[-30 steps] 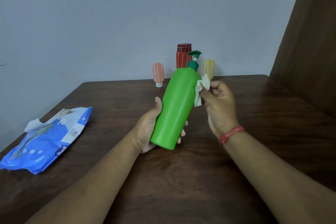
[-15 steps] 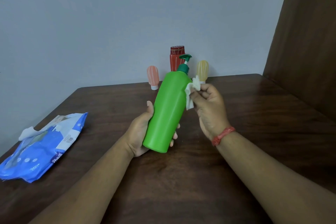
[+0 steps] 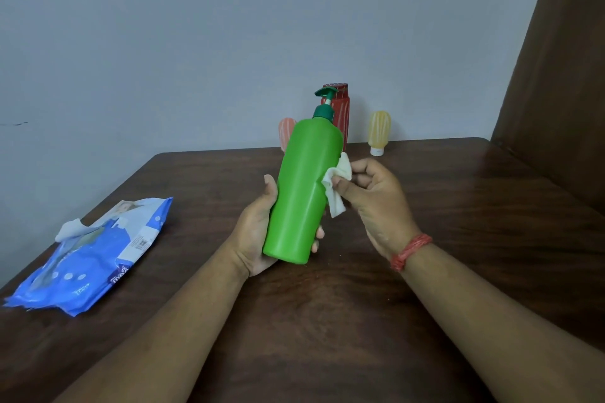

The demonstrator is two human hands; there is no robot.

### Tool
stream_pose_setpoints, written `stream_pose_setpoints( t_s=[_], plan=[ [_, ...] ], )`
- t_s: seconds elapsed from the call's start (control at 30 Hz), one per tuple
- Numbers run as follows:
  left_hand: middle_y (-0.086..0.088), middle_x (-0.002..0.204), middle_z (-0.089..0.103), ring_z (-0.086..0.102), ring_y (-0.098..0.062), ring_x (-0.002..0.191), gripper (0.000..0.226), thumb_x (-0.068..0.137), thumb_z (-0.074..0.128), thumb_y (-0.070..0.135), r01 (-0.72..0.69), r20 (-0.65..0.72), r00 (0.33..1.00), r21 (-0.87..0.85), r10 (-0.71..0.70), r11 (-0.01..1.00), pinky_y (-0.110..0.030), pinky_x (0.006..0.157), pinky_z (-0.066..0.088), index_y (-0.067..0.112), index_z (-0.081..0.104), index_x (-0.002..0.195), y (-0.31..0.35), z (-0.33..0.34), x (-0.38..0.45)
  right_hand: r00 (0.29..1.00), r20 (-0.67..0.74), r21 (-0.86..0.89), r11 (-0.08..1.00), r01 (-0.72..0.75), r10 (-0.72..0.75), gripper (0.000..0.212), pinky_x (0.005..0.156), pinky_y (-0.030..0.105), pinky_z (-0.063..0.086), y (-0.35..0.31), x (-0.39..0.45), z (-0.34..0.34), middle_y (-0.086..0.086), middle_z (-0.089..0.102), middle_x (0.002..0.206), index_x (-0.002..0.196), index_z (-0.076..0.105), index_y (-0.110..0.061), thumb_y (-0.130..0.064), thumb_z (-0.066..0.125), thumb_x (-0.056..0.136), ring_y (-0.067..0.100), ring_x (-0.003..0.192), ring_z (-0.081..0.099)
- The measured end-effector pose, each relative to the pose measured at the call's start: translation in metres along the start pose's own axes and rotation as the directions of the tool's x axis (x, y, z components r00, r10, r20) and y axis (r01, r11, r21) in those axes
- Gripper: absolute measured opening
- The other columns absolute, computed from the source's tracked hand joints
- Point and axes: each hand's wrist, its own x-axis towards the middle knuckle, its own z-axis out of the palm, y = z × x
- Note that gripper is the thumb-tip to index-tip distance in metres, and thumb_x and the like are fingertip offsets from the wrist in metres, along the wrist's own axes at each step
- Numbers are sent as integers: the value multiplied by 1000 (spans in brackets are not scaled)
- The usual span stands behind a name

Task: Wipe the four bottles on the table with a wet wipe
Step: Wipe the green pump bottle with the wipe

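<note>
**Green bottle in hand, wipe against its right side**

Far left: the wipes pack (image 3: 88,255) lies flat on the table (image 3: 458,222), near the left edge. It is blue and white, with one wipe sticking up out of its top end.

Centre left: your left hand (image 3: 258,232) grips the green bottle (image 3: 302,193) low on its body. The thumb lies up the left side, and fingertips show past the right side near the base. The bottle is lifted clear of the table and leans a little to the right, with its dark green pump (image 3: 324,105) on top.

Behind the bottle, at the back edge of the table by the wall: a small pink bottle (image 3: 285,134), mostly hidden, then a taller red bottle (image 3: 340,111), partly hidden by the pump. Both stand upright.

Centre right: your right hand (image 3: 373,199) has its fingers curled and pinches a crumpled white wipe (image 3: 337,186) between thumb and fingers. The wipe touches the right side of the green bottle about halfway up. A red band (image 3: 411,252) sits on that wrist.

Further right, at the back: a small yellow bottle (image 3: 379,131) stands cap down, apart from the red one.

Far right: a brown panel (image 3: 563,75) rises beside the table.
</note>
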Motion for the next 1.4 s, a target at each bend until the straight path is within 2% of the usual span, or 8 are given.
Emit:
stream_pose_setpoints(
  t_s=[0.13, 0.43, 0.6, 0.77, 0.87, 1.07, 1.23, 1.4],
  plan=[
    [-24, 107, 64, 63, -36, 81, 84, 96, 23, 72, 10, 7, 1000, 3, -10, 1000, -45, 69, 54, 7, 66, 126, -2, 4, 2, 998, -58, 26, 1000, 16, -15, 12, 79, 36, 58, -2, 2, -2, 5, 77, 90, 98, 65, -11, -1, 67, 90, 18, 85, 72],
    [-19, 115, 71, 70, -32, 89, 76, 98, 21, 67, -132, -212, 970, -46, 119, 990, -44, 68, 58, 12, 65, 127, 3, 6, 1, 983, 166, -264, 958, 116, -73, 15, 63, 33, 59, 5, -15, 13, 1, 72, 85, 91, 67, -15, 0, 70, 89, 17, 73, 70],
    [-19, 125, 69, 68, -31, 112, 75, 101, 21, 63, -205, -382, 910, -77, 161, 976, -43, 87, 56, 8, 59, 134, 2, 5, 4, 902, 318, -548, 721, 425, -290, 17, 75, 35, 58, 6, -17, 16, -1, 64, 97, 99, 73, -10, -1, 72, 85, 14, 87, 66],
    [-17, 118, 72, 72, -27, 102, 78, 99, 22, 68, -246, -465, 874, -165, 145, 955, -40, 83, 56, 8, 63, 128, 4, 6, 6, 765, 484, -577, 503, 644, -424, 26, 86, 26, 51, 4, -22, 21, 2, 66, 104, 104, 72, -7, 6, 67, 83, 15, 97, 63],
    [-14, 98, 74, 72, -27, 86, 76, 98, 27, 70, -277, -541, 835, -251, 103, 927, -40, 80, 55, 9, 68, 115, 8, 2, 8, 722, 549, -556, 461, 692, -421, 25, 89, 26, 50, 3, -24, 25, 3, 67, 104, 104, 72, -6, 6, 64, 84, 17, 99, 64],
    [-20, 98, 69, 71, -36, 76, 77, 98, 31, 69, -316, -570, 819, -358, 62, 879, -47, 81, 55, 5, 64, 123, 11, 3, 9, 820, 464, -593, 571, 568, -333, 15, 74, 14, 45, 8, -24, 23, -8, 63, 93, 91, 67, -11, 2, 69, 84, -5, 89, 59],
    [-22, 86, 73, 73, -34, 73, 82, 96, 30, 73, -325, -582, 811, -372, 54, 870, -46, 78, 58, 2, 66, 116, 10, 12, 7, 963, 259, -531, 823, 203, -71, 19, 69, 35, 56, 17, -30, 31, -5, 71, 85, 88, 59, -20, -17, 78, 84, 11, 78, 68],
    [-21, 76, 71, 70, -32, 65, 81, 93, 34, 75, -335, -605, 795, -401, 28, 853, -45, 75, 57, 2, 68, 98, 6, 29, 9, 984, 173, -548, 827, 124, -34, 41, 57, 13, 41, 17, -35, 37, -9, 63, 84, 89, 49, -21, -26, 87, 74, -3, 68, 53]
  ],
)
